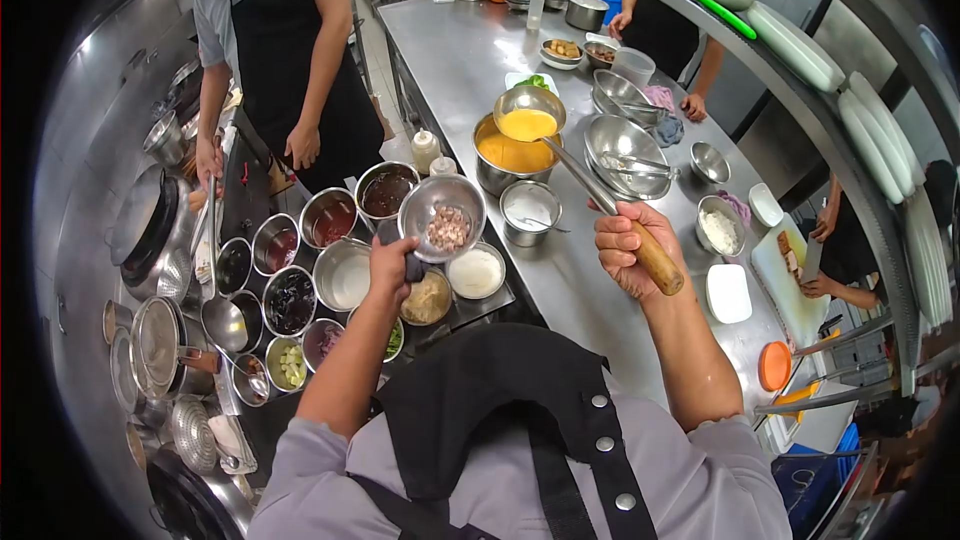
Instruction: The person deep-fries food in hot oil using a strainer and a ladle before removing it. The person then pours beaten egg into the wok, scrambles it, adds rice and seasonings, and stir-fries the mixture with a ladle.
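Note:
My left hand (390,268) grips the rim of a metal bowl (468,198), with a dark cloth (414,266) bunched beside the fingers. Small pinkish diced pieces (449,227), perhaps meat, lie inside it. Closed around the wooden handle of a ladle (572,168) is my right hand (632,248). Yellow liquid (528,124), like beaten egg, fills the ladle's cup, which hangs above a steel pot (499,178) of the same liquid. Just below that pot stands a small pot of white contents (530,208) with a spoon.
Left of me, metal containers of sauces and cut vegetables (291,365) crowd together. A co-worker in a black apron (285,50) holds a long-handled ladle (222,325). Mixing bowls (625,145) stand right of the yellow pot. Far right, another person cuts on a board (795,290) with a cleaver.

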A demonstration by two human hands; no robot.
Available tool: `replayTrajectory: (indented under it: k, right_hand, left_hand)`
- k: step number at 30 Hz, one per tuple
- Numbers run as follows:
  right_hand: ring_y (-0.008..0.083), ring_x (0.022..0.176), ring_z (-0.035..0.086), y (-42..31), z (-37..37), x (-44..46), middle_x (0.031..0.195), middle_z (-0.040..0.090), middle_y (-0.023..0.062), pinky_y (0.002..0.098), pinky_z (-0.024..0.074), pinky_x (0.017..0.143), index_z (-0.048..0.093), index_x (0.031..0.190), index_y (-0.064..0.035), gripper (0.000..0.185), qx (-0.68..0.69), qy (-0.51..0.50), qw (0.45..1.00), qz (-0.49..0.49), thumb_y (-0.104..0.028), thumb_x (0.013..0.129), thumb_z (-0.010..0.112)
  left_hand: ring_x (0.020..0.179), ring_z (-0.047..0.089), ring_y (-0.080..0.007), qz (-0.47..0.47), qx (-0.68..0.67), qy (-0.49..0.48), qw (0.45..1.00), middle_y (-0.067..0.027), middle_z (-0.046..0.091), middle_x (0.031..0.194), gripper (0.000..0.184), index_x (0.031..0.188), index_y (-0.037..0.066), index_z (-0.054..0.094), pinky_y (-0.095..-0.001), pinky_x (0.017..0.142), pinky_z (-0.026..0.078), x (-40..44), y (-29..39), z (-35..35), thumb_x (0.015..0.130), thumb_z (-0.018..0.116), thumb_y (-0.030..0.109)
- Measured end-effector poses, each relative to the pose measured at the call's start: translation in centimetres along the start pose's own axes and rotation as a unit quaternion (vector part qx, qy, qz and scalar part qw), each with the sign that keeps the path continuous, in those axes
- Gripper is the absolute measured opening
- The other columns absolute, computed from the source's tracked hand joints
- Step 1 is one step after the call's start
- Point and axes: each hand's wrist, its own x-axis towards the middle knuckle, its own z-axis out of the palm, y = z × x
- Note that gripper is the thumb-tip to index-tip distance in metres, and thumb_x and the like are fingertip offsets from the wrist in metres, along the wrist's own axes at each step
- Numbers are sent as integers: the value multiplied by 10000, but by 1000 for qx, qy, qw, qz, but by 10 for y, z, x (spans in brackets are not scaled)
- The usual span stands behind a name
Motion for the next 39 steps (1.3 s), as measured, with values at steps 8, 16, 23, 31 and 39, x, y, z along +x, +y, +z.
replayTrajectory:
  k: [8, 16, 23, 31, 39]
  right_hand:
    - [102, 554, 480, -19, -5, -21, 745, 504, 16, 273, 403, 465, 513, 1347, 39, 396, -11, -10, 998, 59, -144, 996, 500]
    - [138, 497, 439, 30, 53, -70, 722, 457, 51, 283, 327, 416, 367, 1478, -77, 530, -235, 5, 962, 141, -87, 971, 522]
    - [186, 481, 503, 135, 96, -49, 715, 492, 92, 314, 381, 406, 278, 1554, -48, 655, -206, -88, 904, 365, -73, 936, 495]
    - [159, 597, 540, 378, 154, 4, 860, 519, 90, 314, 440, 468, 171, 1561, 61, 629, -33, -214, 742, 635, -149, 1024, 423]
    - [118, 647, 520, 710, 190, 19, 844, 523, 50, 277, 441, 555, 315, 1486, 123, 557, -13, -259, 628, 734, -170, 1031, 445]
  left_hand:
    - [931, 684, -304, 58, 225, 202, 951, -203, 659, 1102, 670, 1253, -37, 507, -412, 796, 567, 63, -37, 70, 640, 767, 43]
    - [927, 672, -296, 15, 24, 201, 979, -206, 662, 1099, 573, 1178, -38, 537, -407, 792, 559, -3, 6, 59, 657, 769, 17]
    - [880, 656, -254, 83, -45, 334, 938, -182, 652, 1089, 675, 1270, -58, 487, -380, 752, 554, -147, 47, -99, 666, 778, 23]
    - [935, 670, -269, 202, -165, 483, 836, -182, 678, 1072, 958, 1517, -100, 257, -364, 858, 549, -418, 91, -305, 709, 768, -46]
    - [1057, 653, -264, 214, -166, 653, 707, -196, 659, 1141, 1011, 1558, -76, 141, -378, 964, 517, -688, 52, -410, 767, 769, -30]
